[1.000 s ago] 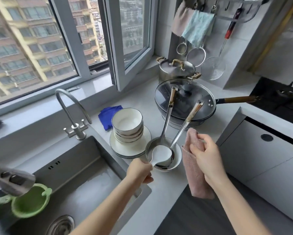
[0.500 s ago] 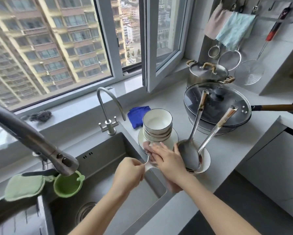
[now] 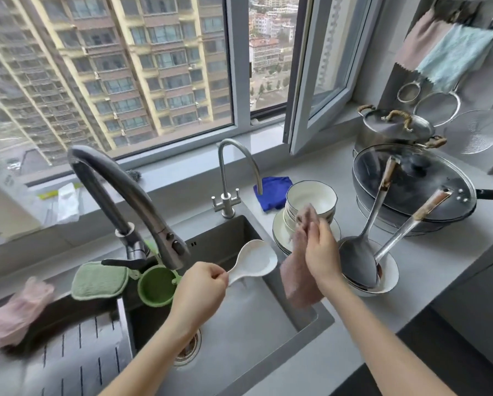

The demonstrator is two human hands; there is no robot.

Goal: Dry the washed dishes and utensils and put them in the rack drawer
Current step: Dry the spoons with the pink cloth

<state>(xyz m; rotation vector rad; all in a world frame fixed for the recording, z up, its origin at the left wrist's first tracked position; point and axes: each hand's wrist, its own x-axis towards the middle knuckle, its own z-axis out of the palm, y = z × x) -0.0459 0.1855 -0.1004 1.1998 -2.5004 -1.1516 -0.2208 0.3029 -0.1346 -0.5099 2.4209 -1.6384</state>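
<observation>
The white spoon (image 3: 254, 260) sits over the sink (image 3: 256, 315), pinched by its handle in my left grip (image 3: 199, 287), and I reckon the pink cloth (image 3: 299, 284) clenched in my right grip (image 3: 321, 252) should wrap its scoop, rub both faces, then run down the handle.

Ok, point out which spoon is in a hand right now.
The white spoon, held by its handle in the left hand over the sink. The two metal spoons rest in a bowl, leaning on the pan.
</observation>
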